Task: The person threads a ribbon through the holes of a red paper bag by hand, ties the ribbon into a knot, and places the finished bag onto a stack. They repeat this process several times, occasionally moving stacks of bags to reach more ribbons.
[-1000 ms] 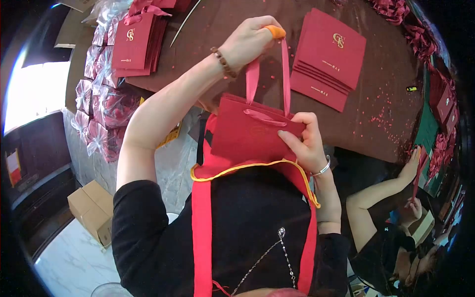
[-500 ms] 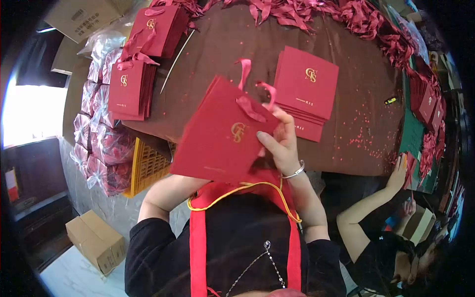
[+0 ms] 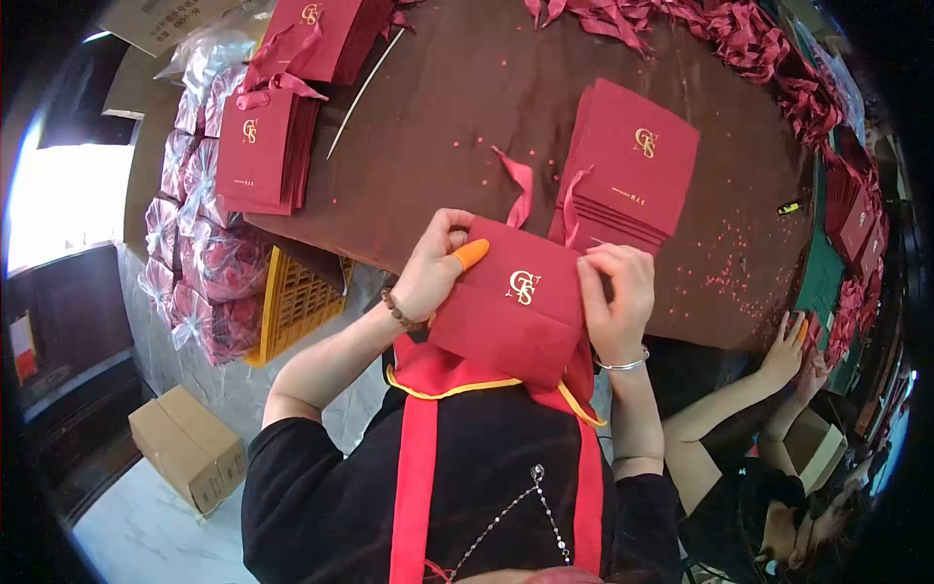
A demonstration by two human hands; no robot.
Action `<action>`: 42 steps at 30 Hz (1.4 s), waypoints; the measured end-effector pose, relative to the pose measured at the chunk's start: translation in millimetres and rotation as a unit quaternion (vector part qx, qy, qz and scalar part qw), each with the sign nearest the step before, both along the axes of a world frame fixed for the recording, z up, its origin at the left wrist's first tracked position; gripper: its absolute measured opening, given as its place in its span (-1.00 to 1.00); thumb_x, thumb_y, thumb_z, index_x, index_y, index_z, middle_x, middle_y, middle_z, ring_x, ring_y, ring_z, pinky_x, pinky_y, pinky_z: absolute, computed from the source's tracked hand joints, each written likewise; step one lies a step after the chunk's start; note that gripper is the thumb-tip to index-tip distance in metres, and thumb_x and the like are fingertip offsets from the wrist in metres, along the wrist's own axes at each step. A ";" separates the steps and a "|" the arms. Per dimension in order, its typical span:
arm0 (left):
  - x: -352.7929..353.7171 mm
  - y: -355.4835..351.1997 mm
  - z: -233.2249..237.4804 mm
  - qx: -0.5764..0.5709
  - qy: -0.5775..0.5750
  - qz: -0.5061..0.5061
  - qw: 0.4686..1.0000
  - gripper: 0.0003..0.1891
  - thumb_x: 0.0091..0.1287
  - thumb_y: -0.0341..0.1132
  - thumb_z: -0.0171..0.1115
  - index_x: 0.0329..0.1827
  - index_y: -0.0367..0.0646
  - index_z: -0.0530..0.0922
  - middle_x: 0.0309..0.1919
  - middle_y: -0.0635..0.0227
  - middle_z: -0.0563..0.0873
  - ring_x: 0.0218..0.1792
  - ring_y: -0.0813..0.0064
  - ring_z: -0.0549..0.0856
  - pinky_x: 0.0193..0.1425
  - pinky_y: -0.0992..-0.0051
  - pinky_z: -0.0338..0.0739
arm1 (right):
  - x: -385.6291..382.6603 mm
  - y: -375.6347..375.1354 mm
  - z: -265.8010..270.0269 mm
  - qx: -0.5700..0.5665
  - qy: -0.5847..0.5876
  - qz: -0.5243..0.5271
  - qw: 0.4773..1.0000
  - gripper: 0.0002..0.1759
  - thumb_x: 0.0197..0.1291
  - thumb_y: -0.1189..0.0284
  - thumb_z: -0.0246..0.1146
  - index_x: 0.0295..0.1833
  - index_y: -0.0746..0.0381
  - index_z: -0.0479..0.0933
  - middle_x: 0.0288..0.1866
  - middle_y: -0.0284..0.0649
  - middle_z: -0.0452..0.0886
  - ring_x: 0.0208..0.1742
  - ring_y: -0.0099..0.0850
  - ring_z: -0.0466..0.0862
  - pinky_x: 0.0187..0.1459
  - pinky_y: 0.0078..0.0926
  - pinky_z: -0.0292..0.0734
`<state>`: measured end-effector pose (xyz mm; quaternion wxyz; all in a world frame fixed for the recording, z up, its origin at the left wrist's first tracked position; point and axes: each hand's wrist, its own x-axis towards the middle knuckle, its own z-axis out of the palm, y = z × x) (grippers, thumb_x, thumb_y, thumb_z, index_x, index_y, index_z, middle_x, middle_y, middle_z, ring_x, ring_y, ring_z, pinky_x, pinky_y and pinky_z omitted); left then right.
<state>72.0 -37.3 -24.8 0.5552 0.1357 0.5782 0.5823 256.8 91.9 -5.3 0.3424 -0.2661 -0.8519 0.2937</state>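
Note:
A red paper gift bag with a gold monogram is held upright in front of my apron, at the table's near edge. My left hand, an orange finger cot on its thumb, grips the bag's upper left corner. My right hand pinches the upper right edge. Two pink ribbon ends stick up beyond the bag's top edge. Just past my right hand lies a fanned stack of similar red bags on the brown cloth.
Ribboned bags stand at the table's left, near a thin white strip. Plastic-wrapped red bundles rest beside a yellow crate. Loose ribbons line the far edge. A co-worker's hand is at right; a cardboard box is on the floor.
The bag has come lower and turned more level. My left hand, hidden behind it before, now shows at its left corner. My right hand has shifted right and down along the edge.

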 end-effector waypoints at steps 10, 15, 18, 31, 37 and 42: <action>-17.0 10.6 0.8 0.014 0.188 -0.011 0.982 -0.69 0.30 -0.50 0.15 0.08 -0.23 0.35 -0.35 0.26 0.67 -0.35 0.55 0.66 -0.31 0.58 0.53 | -27.9 10.2 2.9 -0.018 -0.153 0.133 0.979 -0.64 0.05 0.38 0.34 -0.03 0.27 0.53 -0.08 -0.14 0.54 -0.11 -0.16 0.53 -0.06 -0.29 0.44; -40.8 32.9 7.2 0.031 0.643 -0.211 0.735 -0.81 0.27 -0.20 0.19 -0.22 -0.12 0.55 -0.49 0.15 0.62 -0.43 0.11 0.65 -0.37 0.20 0.53 | -39.8 -4.2 0.7 0.019 -0.242 0.132 0.961 -0.70 0.09 0.25 0.30 -0.17 0.22 0.55 -0.32 -0.23 0.53 -0.27 -0.25 0.54 -0.23 -0.28 0.44; -74.2 94.7 19.0 0.130 0.663 -0.099 0.730 -0.86 0.26 -0.27 0.18 -0.23 -0.12 0.55 -0.39 0.17 0.63 -0.36 0.13 0.65 -0.32 0.23 0.53 | -41.3 -13.6 -2.6 -0.036 -0.220 0.137 0.965 -0.70 0.07 0.25 0.31 -0.19 0.23 0.54 -0.34 -0.21 0.51 -0.29 -0.24 0.53 -0.25 -0.31 0.46; -150.9 238.8 -5.6 0.093 0.901 -0.193 0.377 -0.91 0.11 -0.34 0.12 -0.39 -0.08 0.57 -0.27 0.34 0.59 -0.16 0.37 0.58 -0.16 0.36 0.42 | -62.3 15.4 14.6 -0.076 -0.145 0.119 0.979 -0.82 0.08 0.38 0.30 -0.24 0.23 0.54 -0.36 -0.21 0.49 -0.25 -0.26 0.56 -0.25 -0.32 0.51; -117.3 110.3 9.7 0.162 0.742 -0.189 0.622 -0.89 0.13 -0.40 0.23 -0.28 -0.13 0.54 -0.13 0.26 0.53 -0.09 0.24 0.51 -0.03 0.33 0.43 | -59.1 19.1 0.2 -0.048 -0.157 0.162 0.973 -0.84 0.07 0.40 0.30 -0.27 0.23 0.53 -0.38 -0.20 0.48 -0.29 -0.23 0.56 -0.27 -0.31 0.51; -113.4 38.4 37.4 0.119 0.463 -0.100 0.873 -0.88 0.23 -0.45 0.24 -0.19 -0.20 0.57 -0.02 0.27 0.55 0.03 0.39 0.54 0.12 0.49 0.41 | -78.2 33.0 12.6 -0.013 -0.117 0.187 0.975 -0.82 0.05 0.39 0.32 -0.28 0.24 0.54 -0.39 -0.19 0.49 -0.30 -0.23 0.55 -0.28 -0.33 0.49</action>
